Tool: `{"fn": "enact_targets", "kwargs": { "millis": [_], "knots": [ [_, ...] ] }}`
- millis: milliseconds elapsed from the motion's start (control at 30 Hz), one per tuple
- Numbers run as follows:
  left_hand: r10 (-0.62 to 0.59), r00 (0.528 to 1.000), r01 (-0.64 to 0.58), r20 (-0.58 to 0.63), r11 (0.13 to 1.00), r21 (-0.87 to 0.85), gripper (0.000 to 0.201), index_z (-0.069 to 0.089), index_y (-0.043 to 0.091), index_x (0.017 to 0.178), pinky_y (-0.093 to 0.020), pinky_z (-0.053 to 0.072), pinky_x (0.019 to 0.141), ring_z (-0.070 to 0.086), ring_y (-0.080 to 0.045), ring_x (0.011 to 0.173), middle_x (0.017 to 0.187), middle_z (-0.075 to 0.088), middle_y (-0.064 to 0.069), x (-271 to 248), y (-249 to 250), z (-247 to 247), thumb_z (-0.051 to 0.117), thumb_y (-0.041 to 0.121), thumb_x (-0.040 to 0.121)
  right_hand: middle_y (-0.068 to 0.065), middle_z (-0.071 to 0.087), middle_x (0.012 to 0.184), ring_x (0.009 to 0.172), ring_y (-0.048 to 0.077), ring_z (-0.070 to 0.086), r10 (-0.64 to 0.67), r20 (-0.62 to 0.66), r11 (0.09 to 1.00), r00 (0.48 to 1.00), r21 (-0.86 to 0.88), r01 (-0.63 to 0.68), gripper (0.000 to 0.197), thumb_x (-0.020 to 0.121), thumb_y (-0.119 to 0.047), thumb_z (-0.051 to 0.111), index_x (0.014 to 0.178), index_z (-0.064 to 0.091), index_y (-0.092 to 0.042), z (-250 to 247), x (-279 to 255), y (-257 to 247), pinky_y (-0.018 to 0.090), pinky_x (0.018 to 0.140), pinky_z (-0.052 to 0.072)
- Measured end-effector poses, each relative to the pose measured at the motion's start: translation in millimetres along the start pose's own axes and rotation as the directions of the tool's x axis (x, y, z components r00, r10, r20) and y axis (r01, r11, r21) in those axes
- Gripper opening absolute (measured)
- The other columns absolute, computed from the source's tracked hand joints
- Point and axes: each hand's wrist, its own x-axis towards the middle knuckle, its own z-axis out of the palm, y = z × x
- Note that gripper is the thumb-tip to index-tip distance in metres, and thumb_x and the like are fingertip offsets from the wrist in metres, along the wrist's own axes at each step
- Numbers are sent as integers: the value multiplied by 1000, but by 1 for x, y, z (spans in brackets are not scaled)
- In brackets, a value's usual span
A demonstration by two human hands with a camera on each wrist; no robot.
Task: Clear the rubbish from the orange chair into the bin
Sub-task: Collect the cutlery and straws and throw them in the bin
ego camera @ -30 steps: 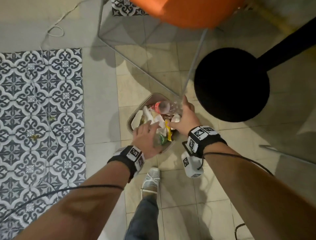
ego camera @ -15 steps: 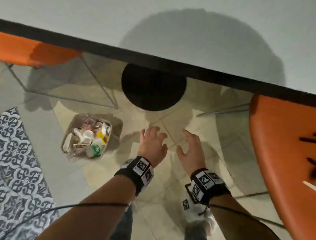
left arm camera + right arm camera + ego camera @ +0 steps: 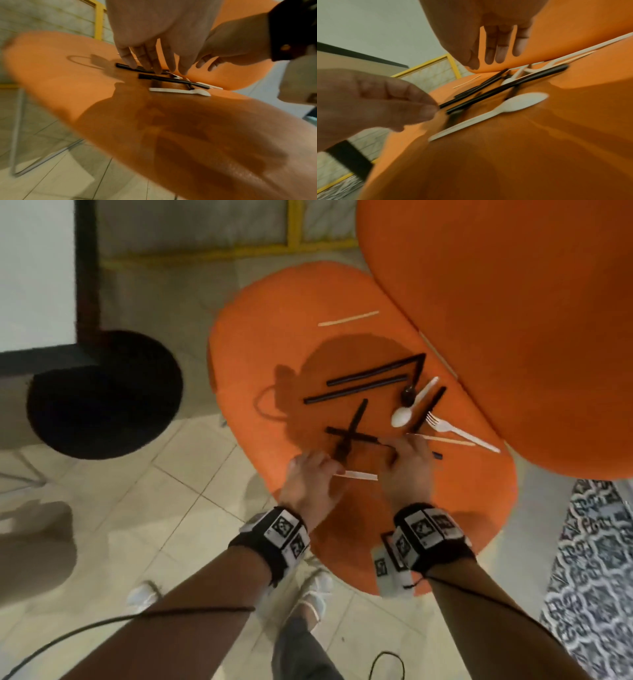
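The orange chair seat carries several black straws, a white spoon, a white fork and wooden sticks. A second white spoon lies between my hands near the seat's front edge, also seen as the spoon. My left hand reaches down with straight fingers whose tips meet two crossed black straws. My right hand hovers over the same crossed straws with its fingers straight and empty. The bin is out of view.
The chair's orange backrest rises at the right behind the seat. A black round table base stands on the tiled floor at the left. A patterned rug lies at the right, and my shoes are below the seat's front edge.
Both hands left the bin, swung empty across the floor and now sit over the chair seat. The bin has gone out of view.
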Motion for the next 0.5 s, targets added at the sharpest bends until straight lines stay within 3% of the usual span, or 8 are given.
{"fn": "enact_targets", "kwargs": {
  "millis": [100,200,267,333,400,500],
  "knots": [
    [57,991,-65,122,996,63,38,58,21,117,-34,33,94,43,-24,116,121,51,-3,20,26,24,59,43,86,13,54,122,115,36,48,189,58,970,980,-166,-177,35,81,-10,54,113,65,-18,-23,25,45,45,94,41],
    [41,967,-89,252,979,183,51,48,20,130,-35,31,99,36,-26,124,134,42,-5,38,40,35,61,41,85,7,41,142,130,32,36,350,150,921,925,-233,-311,44,89,-18,52,133,49,-22,-39,51,81,49,105,34],
    [35,957,-96,288,975,200,51,47,19,129,-35,30,100,37,-24,124,131,44,-4,47,43,36,63,38,84,5,34,148,137,32,28,327,222,927,918,-266,-266,49,91,-27,53,139,42,-25,-42,63,95,50,109,29],
    [67,951,-129,301,973,190,40,51,19,121,-34,30,97,41,-22,121,124,50,-1,49,44,35,61,35,86,2,36,148,139,30,25,233,286,943,930,-299,-144,47,91,-35,55,136,45,-32,-41,69,102,49,111,24],
    [95,954,-140,284,980,142,26,57,16,111,-32,30,93,44,-22,118,118,53,-1,46,44,34,56,31,90,-2,39,146,138,28,24,184,321,943,929,-324,-74,33,88,-42,56,122,58,-39,-42,72,104,47,112,19],
    [88,976,-94,201,995,23,16,62,5,100,-37,36,92,49,-30,111,113,55,-12,47,45,27,50,15,94,-3,42,142,134,27,27,156,346,925,925,-380,-14,18,87,-39,58,103,68,-39,-41,74,104,46,110,20]
  ]
}}
